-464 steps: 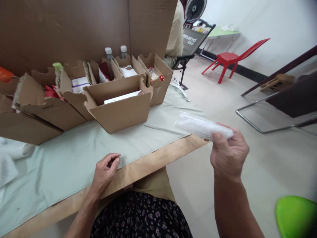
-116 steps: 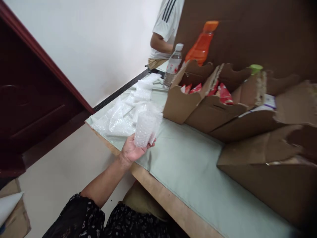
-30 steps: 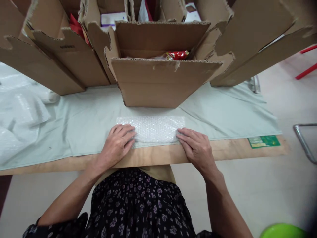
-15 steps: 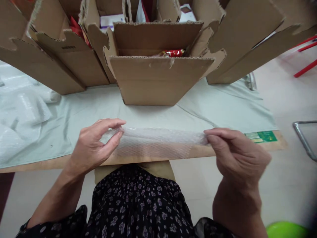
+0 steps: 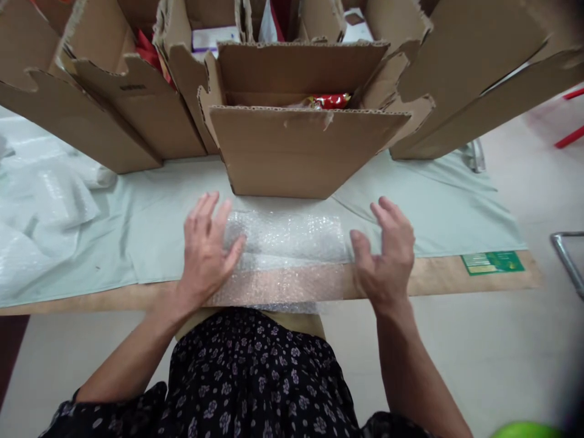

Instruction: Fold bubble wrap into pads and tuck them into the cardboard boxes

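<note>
A clear sheet of bubble wrap [image 5: 287, 243] lies flat across the near table edge, partly on the pale green cloth [image 5: 159, 225] and partly on bare wood. Its near end hangs over the edge toward my body. At the sheet's left side is my left hand [image 5: 207, 249], fingers apart, its thumb over the wrap's border. My right hand [image 5: 385, 255] is spread just beyond the right side, holding nothing. Straight ahead stands an open cardboard box [image 5: 305, 152] with a shiny red packet [image 5: 331, 101] inside.
More cardboard boxes [image 5: 137, 109] line the back, several holding items. Crumpled bubble wrap [image 5: 45, 201] is heaped at the left. A green printed card [image 5: 493, 263] lies at the right table edge. A metal bar [image 5: 563, 261] and red legs [image 5: 570, 137] stand off to the right.
Both hands have let go of the bubble wrap, which now lies flat instead of stretched between them. The right hand has moved left and the fingers of both have spread.
</note>
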A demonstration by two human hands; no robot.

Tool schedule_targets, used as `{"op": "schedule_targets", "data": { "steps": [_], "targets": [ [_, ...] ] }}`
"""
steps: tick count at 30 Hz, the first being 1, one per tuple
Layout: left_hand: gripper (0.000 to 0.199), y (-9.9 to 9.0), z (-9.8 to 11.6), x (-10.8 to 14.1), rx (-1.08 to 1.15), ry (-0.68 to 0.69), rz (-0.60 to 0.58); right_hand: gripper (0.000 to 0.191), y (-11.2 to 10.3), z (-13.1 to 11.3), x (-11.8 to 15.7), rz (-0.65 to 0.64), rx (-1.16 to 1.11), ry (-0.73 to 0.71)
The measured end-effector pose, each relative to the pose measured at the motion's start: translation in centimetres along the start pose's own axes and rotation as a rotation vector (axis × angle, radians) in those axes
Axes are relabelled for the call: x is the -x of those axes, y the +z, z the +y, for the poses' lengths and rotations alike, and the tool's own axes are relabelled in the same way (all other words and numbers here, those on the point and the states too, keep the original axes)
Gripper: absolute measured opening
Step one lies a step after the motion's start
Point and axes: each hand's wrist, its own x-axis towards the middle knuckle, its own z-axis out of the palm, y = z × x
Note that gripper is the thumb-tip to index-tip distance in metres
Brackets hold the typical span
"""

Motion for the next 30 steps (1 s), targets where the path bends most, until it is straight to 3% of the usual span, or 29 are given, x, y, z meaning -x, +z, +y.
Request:
{"op": "schedule_targets", "data": {
  "steps": [4,7,11,17,20,23,26,30],
  "targets": [
    [0.064,1.7,2.5,1.5,0.031,0.231,-0.306,0.059,1.0,-4.2,2.0,-0.376,0.047,-0.206],
    [0.063,3.1,1.8,2.0,0.009,0.229,-0.436,0.058,2.3,-4.4,2.8,-0.574,0.123,-0.226],
    [0.064,2.9,-0.7,2.5,-0.039,0.102,-0.414,0.062,1.7,-1.5,3.4,-0.536,0.224,-0.17],
    [0.067,1.1,-2.3,3.5,-0.102,-0.002,-0.393,0.061,-1.7,1.2,5.2,-0.421,0.295,-0.098],
    [0.068,0.0,-2.3,4.5,-0.084,0.062,-0.411,0.063,-3.8,0.9,6.9,-0.388,0.189,-0.158],
    [0.075,-1.3,-2.2,5.6,-0.042,0.183,-0.492,0.068,-5.2,0.2,8.5,-0.471,0.094,-0.235],
    [0.089,-2.3,-2.3,6.2,0.016,0.241,-0.552,0.063,-5.2,-0.4,9.1,-0.482,0.113,-0.265],
    [0.105,-3.3,-2.8,6.0,0.055,0.307,-0.584,0.039,-4.3,-0.8,7.8,-0.356,-0.025,-0.241]
  ]
}}
